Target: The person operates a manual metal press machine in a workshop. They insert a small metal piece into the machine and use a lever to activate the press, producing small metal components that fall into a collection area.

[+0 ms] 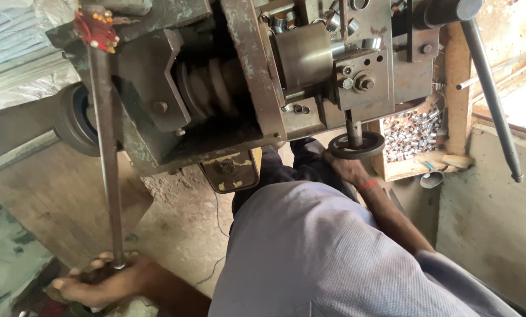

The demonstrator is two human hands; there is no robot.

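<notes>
I look down on a worn green metal lathe-like machine (228, 82). My left hand (107, 279) is wrapped around the lower end of a long steel lever rod (104, 147) that rises to a red tassel at its top. My right hand (346, 169) grips the rim of a small black handwheel (357, 147) under the machine's slide. A red thread circles my right wrist. My grey shirt fills the lower middle.
A wooden box of several small shiny metal rings (412, 135) sits right of the handwheel. A long dark lever (492, 100) slants down at the right. A black pulley wheel (72, 120) is at the left; dusty concrete floor (181, 217) lies below.
</notes>
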